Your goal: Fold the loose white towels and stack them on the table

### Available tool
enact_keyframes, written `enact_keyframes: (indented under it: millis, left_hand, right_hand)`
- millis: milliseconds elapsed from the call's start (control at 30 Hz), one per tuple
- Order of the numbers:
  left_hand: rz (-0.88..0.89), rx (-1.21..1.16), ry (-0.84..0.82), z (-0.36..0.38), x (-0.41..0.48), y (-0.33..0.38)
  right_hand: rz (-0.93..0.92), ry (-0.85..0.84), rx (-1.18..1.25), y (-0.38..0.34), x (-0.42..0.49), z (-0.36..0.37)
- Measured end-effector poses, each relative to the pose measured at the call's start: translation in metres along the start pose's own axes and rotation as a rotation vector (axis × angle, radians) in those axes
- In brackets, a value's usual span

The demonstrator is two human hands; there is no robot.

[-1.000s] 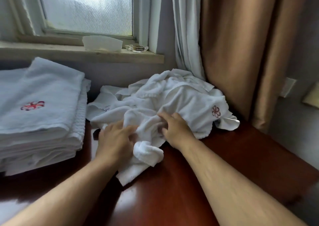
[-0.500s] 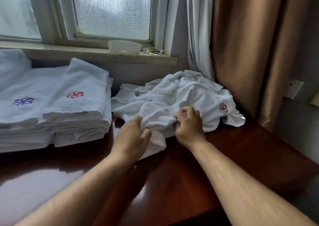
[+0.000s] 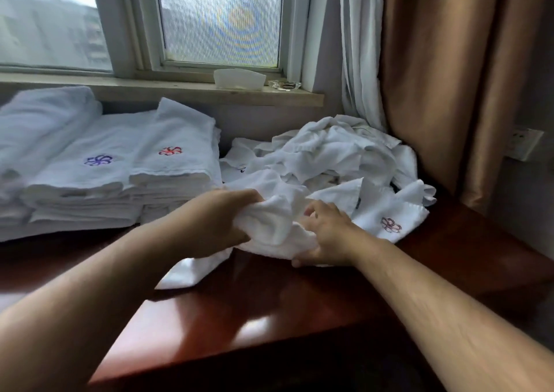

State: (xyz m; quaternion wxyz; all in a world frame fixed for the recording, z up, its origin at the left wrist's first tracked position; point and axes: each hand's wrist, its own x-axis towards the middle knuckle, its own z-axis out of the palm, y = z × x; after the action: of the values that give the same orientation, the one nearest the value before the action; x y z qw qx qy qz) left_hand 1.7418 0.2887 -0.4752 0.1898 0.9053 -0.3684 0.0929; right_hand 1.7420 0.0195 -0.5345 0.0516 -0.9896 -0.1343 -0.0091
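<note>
Cloth filled both our hands. Our left hand gripped a bunched white towel from the left, with the fingers curled into the fabric. Our right hand held the same towel from the right, fingers bent over it and the thumb at its lower edge. The two hands were near each other. One end of the towel hung down and touched the red-brown table.

Behind the hands, the heap of loose towels lay on the table, against the wall and the curtains. A part with a red embroidered flower lay just beside our right hand; we could not tell if it belonged to the held towel.

On the left side of the table stood the folded towel stacks, touching one another. One top towel had a red flower, the next one a purple flower.

On the window sill there was a white box, and a small glass dish just beside it. A white curtain and a brown curtain hung on the right, and a wall socket was beyond them.
</note>
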Motion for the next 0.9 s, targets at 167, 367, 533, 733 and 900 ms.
enact_keyframes:
  millis: [167, 367, 533, 733, 900]
  left_hand:
    - [-0.1, 0.121, 0.102, -0.008, -0.018, -0.002]
    - [-0.184, -0.105, 0.108, -0.034, -0.029, -0.003]
    - [-0.281, -0.096, 0.417, -0.035, -0.024, -0.003]
    - [-0.33, -0.05, 0.397, -0.018, -0.028, -0.01]
    - [-0.466, -0.462, 0.344, -0.006, -0.026, -0.002]
  right_hand:
    - [-0.047, 0.278, 0.199, -0.026, -0.007, -0.002]
    - [-0.027, 0.82, 0.248, -0.033, -0.018, -0.024]
    - [0.417, 0.374, -0.143, -0.007, -0.016, -0.034]
    - [0.164, 0.258, 0.554, 0.001, -0.02, -0.046]
    - [0.259, 0.216, 0.288, -0.004, -0.008, -0.04]
